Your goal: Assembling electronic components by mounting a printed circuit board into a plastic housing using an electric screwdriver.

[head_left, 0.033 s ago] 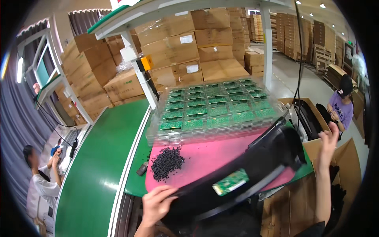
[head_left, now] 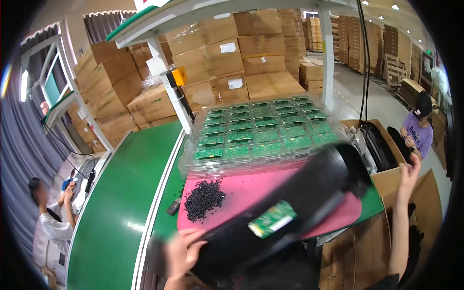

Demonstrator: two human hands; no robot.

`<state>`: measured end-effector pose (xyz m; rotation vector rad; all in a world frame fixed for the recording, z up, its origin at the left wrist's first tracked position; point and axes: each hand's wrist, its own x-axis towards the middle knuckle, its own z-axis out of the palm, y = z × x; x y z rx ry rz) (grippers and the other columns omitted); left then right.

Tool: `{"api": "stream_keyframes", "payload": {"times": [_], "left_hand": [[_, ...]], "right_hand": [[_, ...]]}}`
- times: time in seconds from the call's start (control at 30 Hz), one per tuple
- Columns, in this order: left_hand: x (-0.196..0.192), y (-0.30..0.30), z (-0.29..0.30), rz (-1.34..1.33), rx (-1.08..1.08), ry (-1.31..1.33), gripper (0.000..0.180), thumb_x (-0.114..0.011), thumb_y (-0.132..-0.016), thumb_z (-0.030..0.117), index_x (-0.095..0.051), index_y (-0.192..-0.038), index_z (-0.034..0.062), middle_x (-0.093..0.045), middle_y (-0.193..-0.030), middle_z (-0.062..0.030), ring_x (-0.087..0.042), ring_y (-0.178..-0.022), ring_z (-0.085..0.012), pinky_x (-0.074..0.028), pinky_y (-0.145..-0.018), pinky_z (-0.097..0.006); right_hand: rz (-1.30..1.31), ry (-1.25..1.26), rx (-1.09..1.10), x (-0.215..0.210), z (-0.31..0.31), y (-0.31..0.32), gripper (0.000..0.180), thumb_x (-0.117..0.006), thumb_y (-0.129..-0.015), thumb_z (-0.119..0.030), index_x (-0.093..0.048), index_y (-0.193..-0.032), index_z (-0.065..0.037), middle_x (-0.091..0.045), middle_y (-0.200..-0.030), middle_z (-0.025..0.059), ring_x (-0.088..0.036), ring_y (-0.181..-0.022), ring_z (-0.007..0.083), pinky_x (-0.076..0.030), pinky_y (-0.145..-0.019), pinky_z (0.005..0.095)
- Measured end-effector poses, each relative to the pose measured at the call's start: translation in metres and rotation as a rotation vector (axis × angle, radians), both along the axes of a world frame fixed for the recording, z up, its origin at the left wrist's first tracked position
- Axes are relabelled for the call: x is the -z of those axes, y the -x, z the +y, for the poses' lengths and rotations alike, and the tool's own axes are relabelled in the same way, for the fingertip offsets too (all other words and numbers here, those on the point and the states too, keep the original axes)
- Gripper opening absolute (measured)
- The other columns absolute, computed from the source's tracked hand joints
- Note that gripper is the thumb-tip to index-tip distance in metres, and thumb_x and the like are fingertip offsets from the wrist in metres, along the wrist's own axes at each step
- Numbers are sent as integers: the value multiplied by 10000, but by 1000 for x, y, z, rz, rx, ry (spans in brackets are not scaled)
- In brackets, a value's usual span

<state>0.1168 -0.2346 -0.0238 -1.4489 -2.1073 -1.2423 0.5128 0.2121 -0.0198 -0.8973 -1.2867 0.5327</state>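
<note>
My left hand (head_left: 181,251), smeared by motion, grips the left end of a long black plastic housing (head_left: 309,193). The housing hangs tilted over the near side of the bench, its right end raised and blurred. A green circuit board (head_left: 273,220) with a white strip lies against its inner face. My right hand (head_left: 410,175) is off the housing, raised at the right with fingers stretched out and nothing visible in it. Under the housing lies a pink mat (head_left: 251,186), with a heap of small black pieces (head_left: 204,199) on its left part.
Behind the mat stand stacked clear trays (head_left: 212,169) of green circuit boards. A green conveyor belt (head_left: 116,208) runs along the left. At right, an open carton (head_left: 394,150) holds black parts, with black cables (head_left: 365,72) hanging above. One person works at far left, another at far right.
My left hand has moved left, drawing the housing and its board left. The housing now tilts more steeply. My right hand has shifted slightly right and down.
</note>
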Motion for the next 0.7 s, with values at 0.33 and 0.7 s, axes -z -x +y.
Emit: {"api": "stream_keyframes", "payload": {"times": [0.33,0.7], "left_hand": [[6,2,-85,-795,-293,-917,447,-558,-696,54,-605,-1134,-19,-610,-992,-63,-606,-886,-213,-488,-828,-306],[69,123,-173,-996,-354,-1297,315,-570,-927,203,-576,-1182,17,-650,-1119,-91,-641,-944,-215,-580,-773,-314]], "right_hand": [[-1046,1247,1082,293,32,-369,604,-660,-861,-454,-480,-1366,-177,-481,-1399,177,-468,-1301,368,-447,-1003,517],[-1003,1101,1197,521,67,-454,403,-550,-877,-305,-397,-1206,-129,-399,-1187,134,-427,-1050,299,-358,-881,437]]}}
